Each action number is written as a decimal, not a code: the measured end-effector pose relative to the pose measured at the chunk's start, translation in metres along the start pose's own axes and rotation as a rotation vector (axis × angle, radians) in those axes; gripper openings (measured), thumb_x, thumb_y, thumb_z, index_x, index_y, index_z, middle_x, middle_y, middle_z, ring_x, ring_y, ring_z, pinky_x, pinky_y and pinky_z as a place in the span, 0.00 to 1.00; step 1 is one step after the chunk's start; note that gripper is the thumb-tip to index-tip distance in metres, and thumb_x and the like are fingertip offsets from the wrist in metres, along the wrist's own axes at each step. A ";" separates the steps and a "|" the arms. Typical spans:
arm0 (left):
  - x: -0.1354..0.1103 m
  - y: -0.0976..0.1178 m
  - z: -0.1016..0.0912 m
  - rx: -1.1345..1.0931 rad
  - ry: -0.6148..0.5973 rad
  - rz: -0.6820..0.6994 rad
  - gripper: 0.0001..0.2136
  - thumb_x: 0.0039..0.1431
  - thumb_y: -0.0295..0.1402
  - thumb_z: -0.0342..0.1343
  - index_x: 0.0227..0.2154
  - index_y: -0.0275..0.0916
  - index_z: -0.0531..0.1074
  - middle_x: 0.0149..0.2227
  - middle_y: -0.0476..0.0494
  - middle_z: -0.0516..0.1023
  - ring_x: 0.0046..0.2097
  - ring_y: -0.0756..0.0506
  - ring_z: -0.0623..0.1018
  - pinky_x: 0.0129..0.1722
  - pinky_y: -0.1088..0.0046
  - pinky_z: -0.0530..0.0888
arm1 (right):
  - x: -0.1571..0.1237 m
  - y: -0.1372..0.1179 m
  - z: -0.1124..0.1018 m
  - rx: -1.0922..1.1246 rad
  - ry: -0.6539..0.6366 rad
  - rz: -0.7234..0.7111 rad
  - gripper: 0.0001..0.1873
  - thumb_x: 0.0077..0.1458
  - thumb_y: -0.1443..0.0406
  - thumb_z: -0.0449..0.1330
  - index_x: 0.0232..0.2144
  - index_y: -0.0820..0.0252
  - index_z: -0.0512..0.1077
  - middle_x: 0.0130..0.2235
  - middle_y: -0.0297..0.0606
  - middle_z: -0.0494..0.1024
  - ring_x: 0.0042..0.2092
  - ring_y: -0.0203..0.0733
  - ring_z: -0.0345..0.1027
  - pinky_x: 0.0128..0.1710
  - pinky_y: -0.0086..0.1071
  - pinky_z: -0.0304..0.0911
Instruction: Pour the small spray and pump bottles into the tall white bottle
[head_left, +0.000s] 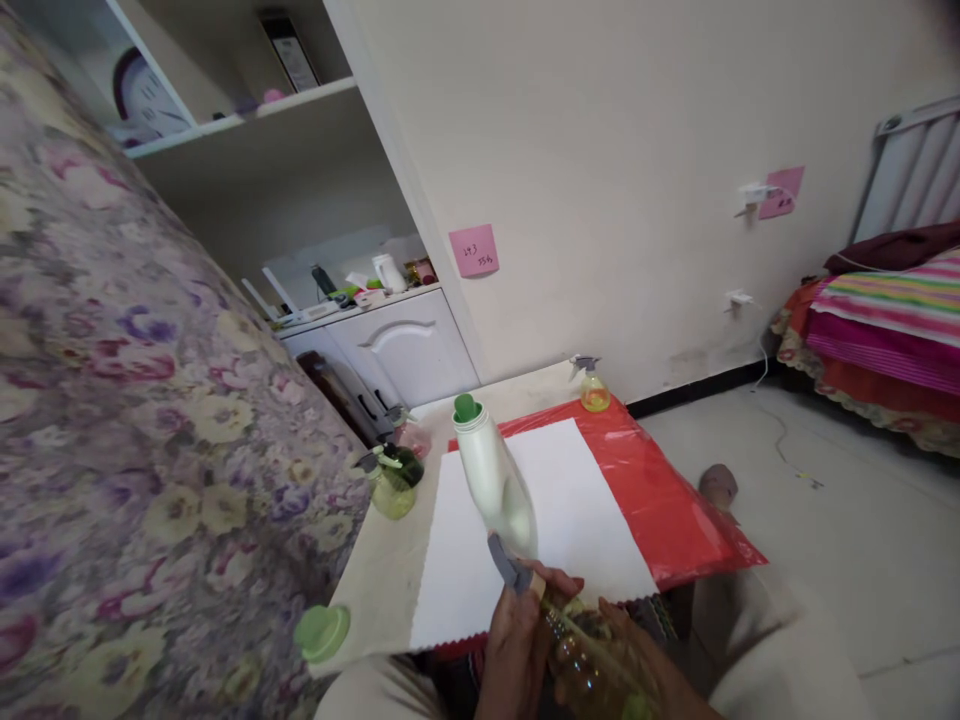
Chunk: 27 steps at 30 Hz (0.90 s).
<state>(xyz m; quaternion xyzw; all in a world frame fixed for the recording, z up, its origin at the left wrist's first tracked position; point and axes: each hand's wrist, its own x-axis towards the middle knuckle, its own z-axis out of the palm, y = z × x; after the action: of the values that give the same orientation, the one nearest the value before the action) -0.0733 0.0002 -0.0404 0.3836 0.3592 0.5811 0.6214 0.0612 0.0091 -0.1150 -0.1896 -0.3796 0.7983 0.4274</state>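
Observation:
Low at the front edge of the table, a clear yellowish spray bottle [581,650] is tilted, its grey trigger head [506,565] pointing up and to the left. My left hand [514,630] is closed around its neck, just below the trigger head. My right hand [637,645] wraps the body of the same bottle from the right. Just beyond the trigger head stands a pale green jug-shaped bottle [491,470] with a green spout and its cap off. A green cap [322,632] lies at the table's near left corner.
White cloth [600,510] and red plastic sheeting [675,500] cover part of the table. Several spray bottles [391,492] stand along the left edge, and a yellow spray bottle [595,392] at the far right corner. A floral curtain [187,420] hangs close on the left.

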 end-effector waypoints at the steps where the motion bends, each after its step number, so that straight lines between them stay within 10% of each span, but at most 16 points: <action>1: 0.001 0.001 -0.002 0.013 0.013 0.003 0.13 0.56 0.44 0.58 0.36 0.39 0.73 0.37 0.40 0.78 0.47 0.38 0.76 0.50 0.59 0.67 | 0.000 0.000 0.001 0.033 -0.002 0.053 0.33 0.54 0.40 0.50 0.37 0.60 0.79 0.33 0.46 0.82 0.30 0.51 0.76 0.30 0.46 0.71; 6: 0.003 0.004 -0.008 0.130 0.153 -0.010 0.15 0.54 0.45 0.59 0.36 0.37 0.74 0.38 0.38 0.79 0.47 0.36 0.76 0.51 0.57 0.68 | 0.005 0.011 -0.002 0.149 0.092 0.167 0.29 0.50 0.41 0.56 0.36 0.60 0.77 0.30 0.43 0.81 0.32 0.50 0.75 0.34 0.44 0.70; 12: 0.003 0.005 -0.004 0.116 0.282 0.006 0.15 0.54 0.46 0.59 0.34 0.38 0.75 0.37 0.40 0.80 0.47 0.38 0.76 0.50 0.60 0.69 | 0.005 0.024 -0.009 -0.184 0.331 -0.280 0.30 0.38 0.45 0.68 0.40 0.54 0.73 0.38 0.41 0.79 0.42 0.53 0.73 0.43 0.43 0.67; 17: 0.004 0.003 -0.009 0.131 0.245 0.016 0.14 0.54 0.43 0.60 0.35 0.38 0.74 0.38 0.39 0.80 0.48 0.38 0.76 0.51 0.60 0.67 | 0.001 0.024 -0.007 -0.237 0.353 -0.304 0.30 0.40 0.46 0.67 0.43 0.53 0.72 0.40 0.43 0.79 0.43 0.55 0.73 0.44 0.45 0.67; 27: -0.001 0.011 0.002 -0.022 0.066 -0.031 0.14 0.54 0.44 0.60 0.34 0.38 0.75 0.37 0.40 0.78 0.47 0.38 0.75 0.54 0.56 0.64 | 0.002 0.005 0.002 0.202 -0.034 0.261 0.35 0.52 0.39 0.49 0.35 0.61 0.78 0.29 0.47 0.81 0.33 0.54 0.77 0.37 0.50 0.70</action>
<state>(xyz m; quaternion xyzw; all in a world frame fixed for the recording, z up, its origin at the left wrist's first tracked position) -0.0761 -0.0006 -0.0295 0.3520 0.3790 0.5876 0.6222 0.0565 0.0078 -0.1179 -0.1801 -0.2768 0.8842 0.3304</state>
